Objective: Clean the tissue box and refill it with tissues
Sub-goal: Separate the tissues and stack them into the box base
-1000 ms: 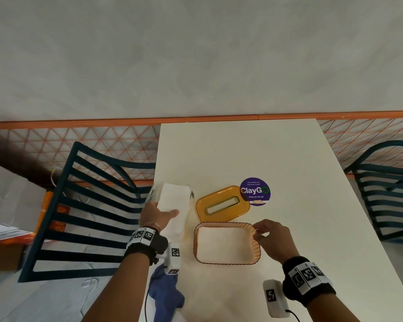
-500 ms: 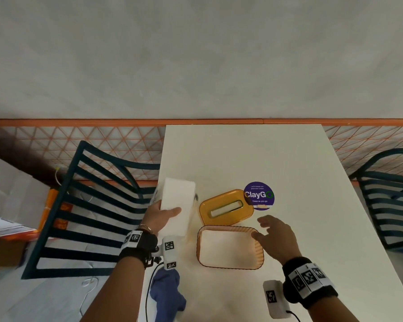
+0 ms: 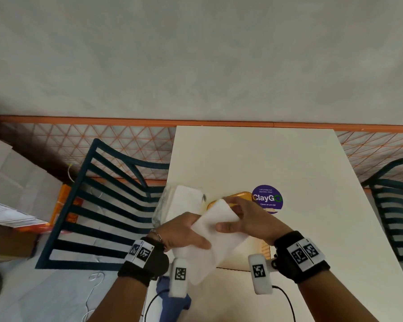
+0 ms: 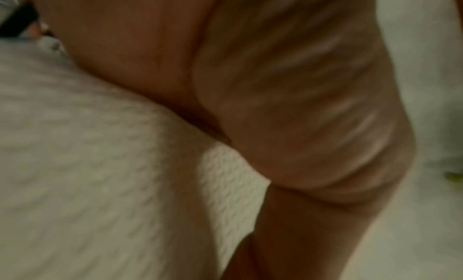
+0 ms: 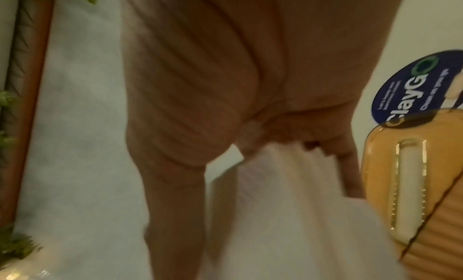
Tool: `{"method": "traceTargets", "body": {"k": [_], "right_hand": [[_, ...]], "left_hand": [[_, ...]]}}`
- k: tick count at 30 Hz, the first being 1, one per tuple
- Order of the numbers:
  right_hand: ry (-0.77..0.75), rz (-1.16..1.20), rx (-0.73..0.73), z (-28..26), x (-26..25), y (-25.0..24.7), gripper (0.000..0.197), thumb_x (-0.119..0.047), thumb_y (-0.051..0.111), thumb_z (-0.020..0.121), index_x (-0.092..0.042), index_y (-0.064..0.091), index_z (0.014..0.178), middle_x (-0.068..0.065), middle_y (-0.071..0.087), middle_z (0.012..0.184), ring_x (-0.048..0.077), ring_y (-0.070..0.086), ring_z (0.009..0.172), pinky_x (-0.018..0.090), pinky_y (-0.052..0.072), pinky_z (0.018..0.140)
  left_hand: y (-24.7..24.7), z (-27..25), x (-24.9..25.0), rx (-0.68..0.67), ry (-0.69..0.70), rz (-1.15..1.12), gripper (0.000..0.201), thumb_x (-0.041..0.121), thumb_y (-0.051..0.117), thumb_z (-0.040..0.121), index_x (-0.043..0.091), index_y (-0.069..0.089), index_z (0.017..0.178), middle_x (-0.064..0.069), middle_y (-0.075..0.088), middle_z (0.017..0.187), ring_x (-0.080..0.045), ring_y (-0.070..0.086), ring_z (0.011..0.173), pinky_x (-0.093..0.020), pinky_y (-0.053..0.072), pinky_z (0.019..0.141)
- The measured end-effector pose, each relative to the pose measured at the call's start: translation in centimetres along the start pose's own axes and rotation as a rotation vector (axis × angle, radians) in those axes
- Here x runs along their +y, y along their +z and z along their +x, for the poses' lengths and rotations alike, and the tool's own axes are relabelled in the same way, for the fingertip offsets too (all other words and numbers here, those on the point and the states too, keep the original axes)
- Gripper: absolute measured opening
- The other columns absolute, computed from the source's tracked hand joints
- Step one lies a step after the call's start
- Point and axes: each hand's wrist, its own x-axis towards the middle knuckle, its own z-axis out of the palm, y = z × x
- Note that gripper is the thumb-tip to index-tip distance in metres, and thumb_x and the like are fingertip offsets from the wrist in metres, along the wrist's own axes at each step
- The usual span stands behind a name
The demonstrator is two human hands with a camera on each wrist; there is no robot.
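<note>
Between left hand (image 3: pixel 184 231) & right hand (image 3: pixel 249 219): tissue stack (image 3: pixel 219 238), gripped.

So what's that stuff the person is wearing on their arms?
Both arms are bare, with no sleeves. Each wrist has a black band carrying square black-and-white code markers, plus a white boxy camera with its own marker. A thin black cable trails from the right one. The left wrist also wears a thin bracelet.

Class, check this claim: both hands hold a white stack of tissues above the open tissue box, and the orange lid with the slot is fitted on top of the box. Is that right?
Not quite. The orange lid is off, lying on the table beside the tissue box, as the right wrist view shows. The left hand and right hand do hold the stack of tissues above it.
</note>
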Motion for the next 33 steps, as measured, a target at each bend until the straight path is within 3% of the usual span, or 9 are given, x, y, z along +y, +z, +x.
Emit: {"method": "traceTargets", "body": {"k": [4,8,11,15,21,25,27,30,33], "right_hand": [[0.078,-0.024,-0.099,-1.0,3.1,-1.0,0.035,-0.041,0.079,0.082,-0.021,0.074,0.111,-0.002,0.079,0.105,0.020,0.075,0.098,0.048,0.058,0.095],[0.164,0.233,0.094,-2.3,7.3,-1.7,0.027,-0.029,0.072,0.092,-0.014,0.072,0.114,0.002,0.079,0.107,0.024,0.073,0.103,0.050,0.054,0.101],[0.233,0.386,0.181,-2.9,10.0,-1.4,0.028,-0.023,0.069,0.095,-0.010,0.070,0.120,0.004,0.077,0.114,0.028,0.071,0.110,0.051,0.051,0.105],[0.324,0.276,0.213,-2.9,11.6,-0.5,0.026,-0.017,0.063,0.098,-0.009,0.067,0.122,0.005,0.074,0.117,0.028,0.068,0.110,0.047,0.050,0.106],[0.414,-0.378,0.281,-1.9,11.3,0.5,0.041,-0.025,0.064,0.091,-0.005,0.059,0.126,0.010,0.062,0.128,0.028,0.060,0.114,0.030,0.052,0.086],[0.443,-0.523,0.276,-1.3,10.8,0.9,0.041,-0.018,0.064,0.088,-0.004,0.057,0.126,0.012,0.062,0.128,0.028,0.061,0.115,0.031,0.053,0.092],[0.462,-0.542,0.262,-1.1,10.7,1.0,0.041,-0.016,0.065,0.088,-0.005,0.057,0.126,0.012,0.063,0.127,0.028,0.062,0.114,0.030,0.053,0.092],[0.487,-0.572,0.216,-1.0,10.4,1.0,0.043,-0.016,0.068,0.087,-0.006,0.056,0.128,0.011,0.064,0.126,0.027,0.063,0.114,0.029,0.054,0.091],[0.507,-0.598,0.192,-0.8,10.0,0.9,0.046,-0.016,0.074,0.084,-0.005,0.058,0.126,0.012,0.066,0.124,0.027,0.066,0.111,0.029,0.055,0.088]], "left_hand": [[1.7,1.4,0.0,-0.043,0.005,0.010,0.050,0.032,0.091,0.071,0.019,0.073,0.116,-0.001,0.079,0.110,-0.021,0.075,0.103,-0.045,0.061,0.094],[2.9,2.4,-2.1,0.121,-0.096,-0.515,0.045,0.026,0.081,0.085,0.020,0.068,0.127,-0.006,0.078,0.114,-0.029,0.074,0.107,-0.049,0.060,0.091],[5.3,2.9,-3.3,0.098,-0.157,-0.783,0.036,0.014,0.071,0.093,0.012,0.066,0.128,-0.013,0.077,0.117,-0.032,0.073,0.107,-0.047,0.060,0.086],[8.6,4.1,-4.5,0.214,-0.215,-0.468,0.041,0.010,0.072,0.083,0.017,0.067,0.123,-0.003,0.078,0.116,-0.027,0.071,0.111,-0.051,0.055,0.102],[10.2,5.3,-3.5,0.403,-0.283,0.034,0.043,0.009,0.064,0.081,0.015,0.057,0.123,0.000,0.069,0.115,-0.018,0.067,0.100,-0.027,0.057,0.080],[10.6,5.3,-2.7,0.397,-0.283,0.188,0.050,0.004,0.059,0.083,0.010,0.052,0.132,-0.006,0.066,0.126,-0.026,0.065,0.115,-0.026,0.053,0.088],[10.6,5.3,-2.5,0.376,-0.291,0.249,0.049,0.004,0.056,0.081,0.010,0.054,0.129,-0.007,0.067,0.123,-0.025,0.065,0.110,-0.029,0.055,0.092],[10.5,5.5,-2.3,0.333,-0.335,0.328,0.039,0.008,0.057,0.083,0.009,0.055,0.122,-0.007,0.066,0.120,-0.020,0.060,0.098,-0.028,0.055,0.087],[10.6,5.8,-2.0,0.330,-0.378,0.381,0.037,0.015,0.061,0.085,0.006,0.058,0.121,-0.009,0.066,0.122,-0.023,0.064,0.102,-0.029,0.054,0.082]]}}
